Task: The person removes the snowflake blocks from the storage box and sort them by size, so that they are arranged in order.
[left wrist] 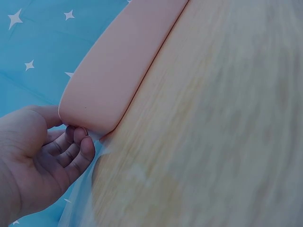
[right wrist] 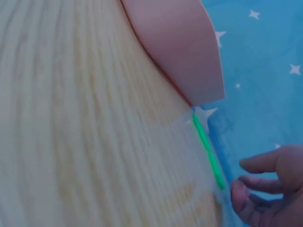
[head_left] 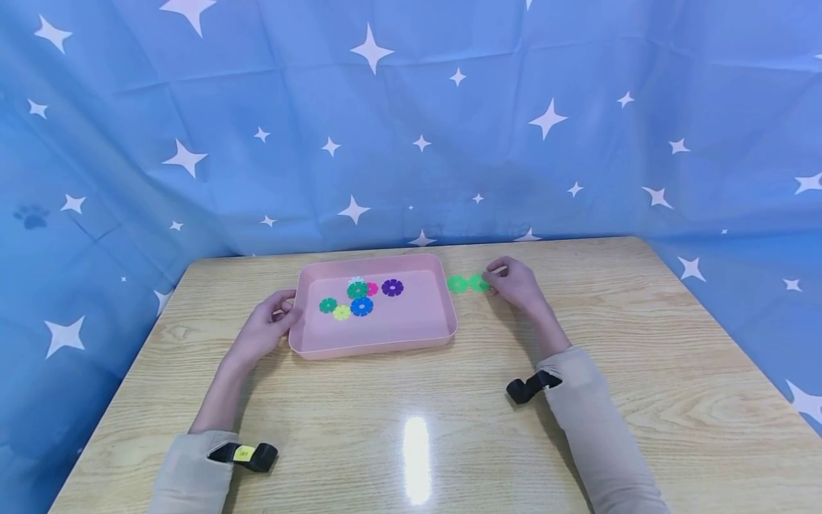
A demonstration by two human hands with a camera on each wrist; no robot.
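A pink rectangular tray (head_left: pixel 379 346) lies on the wooden table with several notched plastic discs inside. Among these are a purple disc (head_left: pixel 392 288), a blue disc (head_left: pixel 362 306), a yellow disc (head_left: pixel 342 313) and a green disc (head_left: pixel 328 305). My left hand (head_left: pixel 265 325) holds the tray's left wall, thumb at the rim and fingers curled against the outside. Just right of the tray, two bright green discs (head_left: pixel 458 285) lie flat in a row. Beside the farther one is my right hand (head_left: pixel 514 282); in the right wrist view its thumb and loosely bent fingers stand apart, with nothing between them.
A blue curtain (head_left: pixel 449 178) with white stars hangs behind the table's far edge. The wooden tabletop (head_left: pixel 359 428) extends in front of the tray and to both sides. Black straps with small cameras (head_left: pixel 263 457) sit on both wrists.
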